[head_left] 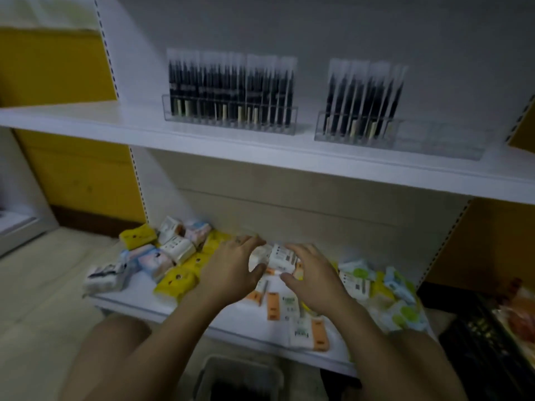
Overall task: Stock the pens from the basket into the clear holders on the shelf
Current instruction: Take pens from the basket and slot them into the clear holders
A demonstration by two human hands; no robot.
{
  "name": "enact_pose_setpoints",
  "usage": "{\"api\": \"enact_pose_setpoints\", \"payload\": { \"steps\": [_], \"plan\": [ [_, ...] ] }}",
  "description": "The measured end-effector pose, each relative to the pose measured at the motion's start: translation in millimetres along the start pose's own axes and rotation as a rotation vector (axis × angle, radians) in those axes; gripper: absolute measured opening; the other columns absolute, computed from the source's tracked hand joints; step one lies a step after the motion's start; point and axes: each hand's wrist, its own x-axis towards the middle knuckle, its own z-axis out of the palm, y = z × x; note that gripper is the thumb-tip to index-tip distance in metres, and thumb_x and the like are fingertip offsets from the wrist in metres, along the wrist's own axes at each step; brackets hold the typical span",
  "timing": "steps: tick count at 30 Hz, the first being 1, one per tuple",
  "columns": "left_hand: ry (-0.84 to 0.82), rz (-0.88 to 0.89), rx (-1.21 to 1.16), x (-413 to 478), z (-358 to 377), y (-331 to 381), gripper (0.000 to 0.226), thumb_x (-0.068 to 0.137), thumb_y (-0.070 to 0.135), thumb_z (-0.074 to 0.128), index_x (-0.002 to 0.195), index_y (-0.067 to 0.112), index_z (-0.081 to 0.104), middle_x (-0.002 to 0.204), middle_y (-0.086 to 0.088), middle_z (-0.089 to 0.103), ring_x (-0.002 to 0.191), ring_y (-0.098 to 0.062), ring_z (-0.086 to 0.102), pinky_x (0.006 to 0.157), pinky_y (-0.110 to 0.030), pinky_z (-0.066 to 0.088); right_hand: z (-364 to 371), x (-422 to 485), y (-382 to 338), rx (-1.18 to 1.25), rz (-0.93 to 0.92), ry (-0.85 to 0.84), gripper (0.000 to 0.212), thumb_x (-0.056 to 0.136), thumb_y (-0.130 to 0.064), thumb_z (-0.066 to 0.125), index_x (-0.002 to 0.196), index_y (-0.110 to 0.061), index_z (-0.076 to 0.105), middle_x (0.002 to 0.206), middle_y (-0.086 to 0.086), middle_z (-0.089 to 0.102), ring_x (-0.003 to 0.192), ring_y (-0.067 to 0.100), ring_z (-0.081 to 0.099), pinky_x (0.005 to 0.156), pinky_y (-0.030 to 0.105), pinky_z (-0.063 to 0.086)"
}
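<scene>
Seen from the head camera, the left hand [231, 267] and right hand [314, 277] reach onto the lower shelf [130, 299], fingers and thumbs curled round a soft white packet [278, 256] among crinkly wrapped packs. For the task, this packet probably wants setting aside quickly, then a reach down to the grey basket [208, 369], whose contents are hidden. Slim black pens [231, 88] with frosted caps stand upright in the rigid left clear holder [170, 111]. The right clear holder [434, 140] looks only half filled, so new pens likely belong there.
</scene>
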Motion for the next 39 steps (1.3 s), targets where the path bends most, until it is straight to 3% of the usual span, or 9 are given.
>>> {"api": "enact_pose_setpoints", "payload": {
  "steps": [5, 15, 19, 23, 26, 29, 33, 36, 39],
  "plan": [
    [-0.093, -0.076, -0.014, -25.8, 45.1, -19.3, 0.047, 0.089, 0.037, 0.061, 0.133, 0.024, 0.052, 0.132, 0.002, 0.056, 0.124, -0.019, 0.047, 0.097, -0.03, 0.037, 55.7, -13.2, 36.0, 0.017, 0.105, -0.143, 0.054, 0.094, -0.033, 0.06, 0.143, -0.031, 0.037, 0.147, -0.008, 0.033, 0.136, 0.014, 0.034, 0.104, 0.026, 0.032],
    [-0.437, -0.282, -0.065, -72.2, 133.8, -49.6, 0.056, 0.088, 0.039, 0.062, 0.138, 0.022, 0.046, 0.139, -0.001, 0.05, 0.128, -0.021, 0.044, 0.104, -0.033, 0.038, 161.0, -49.0, 70.7, 0.019, 0.299, -0.499, 0.067, 0.088, -0.031, 0.064, 0.147, -0.019, 0.036, 0.146, 0.003, 0.037, 0.133, 0.023, 0.04, 0.107, 0.038, 0.039],
    [-0.622, -0.401, -0.083, -98.1, 161.3, -64.6, 0.058, 0.084, 0.038, 0.065, 0.136, 0.021, 0.047, 0.136, -0.003, 0.053, 0.123, -0.022, 0.05, 0.101, -0.035, 0.043, 195.8, -58.5, 94.1, -0.004, 0.324, -0.646, 0.052, 0.077, -0.051, 0.06, 0.126, -0.034, 0.051, 0.126, -0.004, 0.056, 0.116, 0.02, 0.056, 0.091, 0.041, 0.051],
    [-0.834, -0.498, -0.068, -124.0, 183.0, -91.0, 0.059, 0.086, 0.036, 0.063, 0.139, 0.017, 0.044, 0.136, -0.009, 0.052, 0.12, -0.027, 0.052, 0.097, -0.036, 0.047, 200.3, -66.2, 96.5, 0.001, 0.31, -0.746, 0.046, 0.083, -0.029, 0.063, 0.127, -0.023, 0.054, 0.112, 0.002, 0.062, 0.092, 0.02, 0.06, 0.07, 0.027, 0.047],
    [-0.905, -0.561, -0.081, -130.6, 197.7, -114.3, 0.049, 0.088, 0.033, 0.059, 0.133, 0.015, 0.049, 0.125, -0.012, 0.059, 0.108, -0.03, 0.057, 0.089, -0.038, 0.051, 213.0, -72.0, 113.4, -0.006, 0.387, -0.828, 0.032, 0.089, -0.024, 0.061, 0.119, -0.018, 0.054, 0.092, 0.0, 0.055, 0.078, 0.015, 0.055, 0.06, 0.023, 0.04],
    [-0.911, -0.613, -0.135, -134.4, 218.0, -126.9, 0.03, 0.092, 0.026, 0.054, 0.119, 0.014, 0.058, 0.113, -0.013, 0.063, 0.102, -0.029, 0.059, 0.088, -0.035, 0.049, 228.3, -76.5, 130.7, -0.023, 0.44, -0.904, 0.023, 0.092, -0.023, 0.057, 0.112, -0.013, 0.057, 0.089, -0.004, 0.05, 0.092, 0.019, 0.058, 0.073, 0.025, 0.04],
    [-0.941, -0.681, -0.222, -148.8, 259.3, -132.9, 0.012, 0.093, 0.025, 0.053, 0.096, 0.015, 0.059, 0.094, -0.01, 0.061, 0.087, -0.022, 0.052, 0.077, -0.032, 0.046, 254.1, -75.8, 142.9, 0.007, 0.474, -0.964, 0.007, 0.093, -0.013, 0.057, 0.087, -0.016, 0.058, 0.083, -0.002, 0.055, 0.082, 0.016, 0.056, 0.074, 0.028, 0.051],
    [-0.985, -0.768, -0.285, -154.4, 286.3, -136.8, 0.018, 0.092, 0.024, 0.054, 0.08, 0.011, 0.056, 0.074, -0.005, 0.051, 0.075, -0.02, 0.048, 0.069, -0.033, 0.043, 271.8, -70.7, 150.2, 0.021, 0.505, -1.017, 0.016, 0.094, -0.016, 0.057, 0.105, -0.007, 0.065, 0.099, 0.007, 0.058, 0.089, 0.019, 0.056, 0.066, 0.02, 0.043],
    [-0.954, -0.827, -0.343, -158.2, 308.7, -149.3, 0.019, 0.09, 0.023, 0.055, 0.077, 0.01, 0.061, 0.073, -0.006, 0.057, 0.076, -0.025, 0.056, 0.071, -0.036, 0.052, 292.9, -61.4, 154.4, 0.081, 0.57, -1.047, 0.026, 0.095, -0.018, 0.057, 0.118, -0.008, 0.062, 0.107, 0.006, 0.058, 0.094, 0.017, 0.053, 0.078, 0.026, 0.044]
  ]
}}
